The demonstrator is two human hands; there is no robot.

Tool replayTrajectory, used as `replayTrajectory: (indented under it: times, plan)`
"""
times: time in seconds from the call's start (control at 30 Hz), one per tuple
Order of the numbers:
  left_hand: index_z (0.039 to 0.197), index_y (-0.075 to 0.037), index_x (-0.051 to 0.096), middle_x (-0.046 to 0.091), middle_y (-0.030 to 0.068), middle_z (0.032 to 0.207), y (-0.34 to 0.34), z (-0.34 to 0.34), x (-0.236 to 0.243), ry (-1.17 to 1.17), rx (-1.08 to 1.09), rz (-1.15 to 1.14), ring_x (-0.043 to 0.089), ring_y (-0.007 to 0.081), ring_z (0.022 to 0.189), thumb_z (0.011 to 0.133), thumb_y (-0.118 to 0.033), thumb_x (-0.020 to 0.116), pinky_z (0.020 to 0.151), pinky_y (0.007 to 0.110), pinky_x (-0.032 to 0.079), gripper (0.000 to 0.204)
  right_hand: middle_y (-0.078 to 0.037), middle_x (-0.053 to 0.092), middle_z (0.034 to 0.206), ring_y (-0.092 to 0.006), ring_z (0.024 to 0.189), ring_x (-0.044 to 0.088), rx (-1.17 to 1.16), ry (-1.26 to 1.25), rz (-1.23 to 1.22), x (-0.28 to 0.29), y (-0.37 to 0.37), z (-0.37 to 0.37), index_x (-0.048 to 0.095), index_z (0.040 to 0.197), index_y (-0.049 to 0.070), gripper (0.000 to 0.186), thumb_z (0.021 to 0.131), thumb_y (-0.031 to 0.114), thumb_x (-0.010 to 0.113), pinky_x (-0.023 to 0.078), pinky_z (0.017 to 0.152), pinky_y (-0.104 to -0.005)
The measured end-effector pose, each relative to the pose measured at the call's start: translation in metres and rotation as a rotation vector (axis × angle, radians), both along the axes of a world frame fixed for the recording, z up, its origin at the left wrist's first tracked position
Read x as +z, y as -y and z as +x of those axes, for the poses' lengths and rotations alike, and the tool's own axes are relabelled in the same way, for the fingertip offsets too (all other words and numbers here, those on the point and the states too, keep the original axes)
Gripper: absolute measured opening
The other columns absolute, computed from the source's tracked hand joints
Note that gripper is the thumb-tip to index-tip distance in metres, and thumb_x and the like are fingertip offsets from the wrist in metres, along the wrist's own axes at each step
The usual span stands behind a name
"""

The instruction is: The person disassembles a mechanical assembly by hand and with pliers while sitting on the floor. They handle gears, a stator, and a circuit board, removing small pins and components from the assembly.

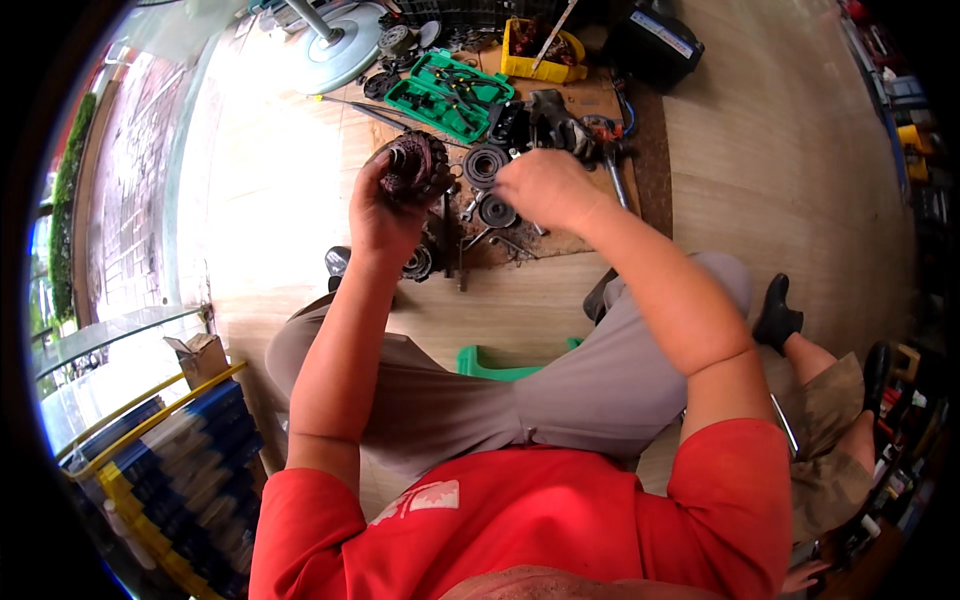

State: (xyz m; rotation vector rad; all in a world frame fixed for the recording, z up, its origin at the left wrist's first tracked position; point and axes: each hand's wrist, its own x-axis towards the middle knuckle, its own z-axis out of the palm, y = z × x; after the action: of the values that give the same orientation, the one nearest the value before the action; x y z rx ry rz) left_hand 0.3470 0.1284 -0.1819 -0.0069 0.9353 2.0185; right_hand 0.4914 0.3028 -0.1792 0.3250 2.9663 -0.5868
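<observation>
A brown, stained sheet point(590, 247) lies on the pale, wood-grained floor point(775, 165), its near edge toward the seated person's feet and a darker strip along its right edge. The left hand point(385, 215) is raised over the left side of the work area; its grip is curled partway closed around a dark, toothed round part point(415, 168), held up clear of the floor. The right hand point(550, 188) is over the middle of the sheet, fingers bent and blurred; I cannot tell how far closed that grip is or whether it has hold of anything. Just beside it are a dark ring-shaped part point(484, 166) and a smaller round one point(497, 211).

Farther off, toward the sheet's far left corner, an open green case point(445, 121) holds dark tools. A yellow tray point(548, 70) with dark reddish contents stands near the far edge, and a black box point(652, 48) is by the far right corner. A pale round stand base point(345, 50) is on the floor beyond, to the left.

Bright paving point(135, 190) and a hedge point(72, 210) show at the room's left. Nearer, a yellow rack point(165, 415) carries blue stacked items. A green stool point(500, 370) shows between the person's legs; at the right, another person's dark shoe point(776, 315) is on the floor, with cluttered shelving behind.
</observation>
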Motion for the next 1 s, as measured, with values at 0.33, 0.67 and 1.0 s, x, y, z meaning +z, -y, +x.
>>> replayTrajectory:
  times: [0.33, 0.67, 1.0]
  plan:
    - [0.125, -0.003, 0.052, 0.063, 0.0133, 0.117, 0.012, 0.006, 0.006, -0.069, -0.251, 0.029, 0.061, 0.0299, 0.107, 0.088, -0.027, 0.052, 0.089, 0.050, 0.051, 0.044, -0.009, 0.069, 0.087, -0.0304, 0.081, 0.065, -0.167, -0.319, 0.216, 0.023, -0.074, 0.020, 0.071, 0.092, 0.013, 0.022, 0.089, 0.031, 0.061, 0.052, 0.068, -0.0399]
    - [0.118, -0.002, 0.058, 0.064, 0.0135, 0.116, 0.016, 0.007, 0.012, -0.007, -0.230, -0.046, 0.061, 0.0302, 0.106, 0.087, -0.031, 0.050, 0.095, 0.047, 0.048, 0.044, -0.012, 0.067, 0.086, -0.0316, 0.083, 0.065, -0.099, -0.299, 0.086, -0.002, -0.078, 0.032, 0.071, 0.094, 0.013, 0.019, 0.083, 0.029, 0.067, 0.053, 0.071, -0.0407]
    - [0.118, -0.004, 0.050, 0.062, 0.0118, 0.107, 0.001, 0.045, 0.006, -0.109, -0.303, -0.268, 0.065, 0.0265, 0.097, 0.087, -0.018, 0.054, 0.079, 0.045, 0.057, 0.034, -0.024, 0.058, 0.124, -0.0368, 0.116, 0.055, 0.140, -0.274, -0.353, -0.007, -0.001, 0.034, 0.045, 0.137, 0.001, 0.058, 0.089, 0.029, 0.062, 0.042, 0.100, -0.0421]
